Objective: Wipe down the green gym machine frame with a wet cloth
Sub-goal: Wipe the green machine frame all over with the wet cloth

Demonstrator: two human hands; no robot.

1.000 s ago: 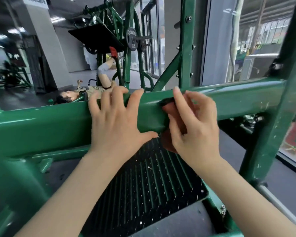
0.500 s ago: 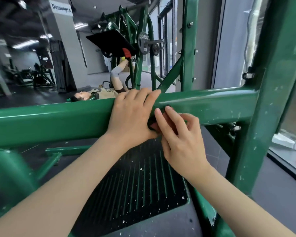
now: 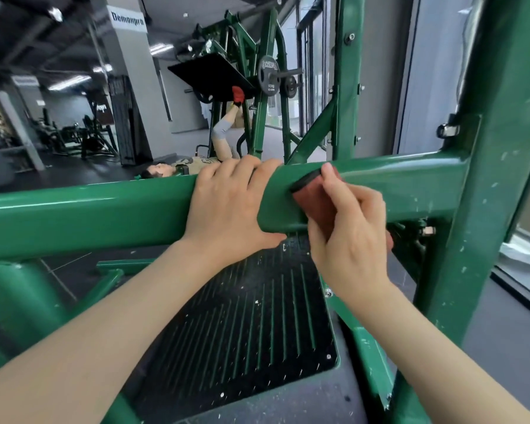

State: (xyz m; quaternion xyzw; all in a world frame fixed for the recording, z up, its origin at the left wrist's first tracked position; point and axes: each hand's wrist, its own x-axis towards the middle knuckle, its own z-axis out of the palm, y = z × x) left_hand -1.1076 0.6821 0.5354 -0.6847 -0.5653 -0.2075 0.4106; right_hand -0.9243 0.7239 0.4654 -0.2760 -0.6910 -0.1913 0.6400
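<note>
A thick green horizontal bar [image 3: 89, 215] of the gym machine frame crosses the view from left to right. My left hand [image 3: 227, 203] grips this bar from above, fingers curled over its top and thumb under it. Just to its right, my right hand [image 3: 349, 234] holds a reddish-brown cloth [image 3: 312, 200] and presses it flat against the front face of the bar. The lower part of the cloth is hidden behind my palm.
A green upright post [image 3: 484, 228] joins the bar at the right. Below the bar lies a black ribbed footplate [image 3: 251, 325]. Behind, a person [image 3: 190, 166] lies on the floor at another green machine [image 3: 263, 96] with weight plates. Glass panels stand at the right.
My right hand slid the cloth left toward my left hand, then back right, where it now lies flat on the bar's front. My left hand keeps its grip. The view shifted.
</note>
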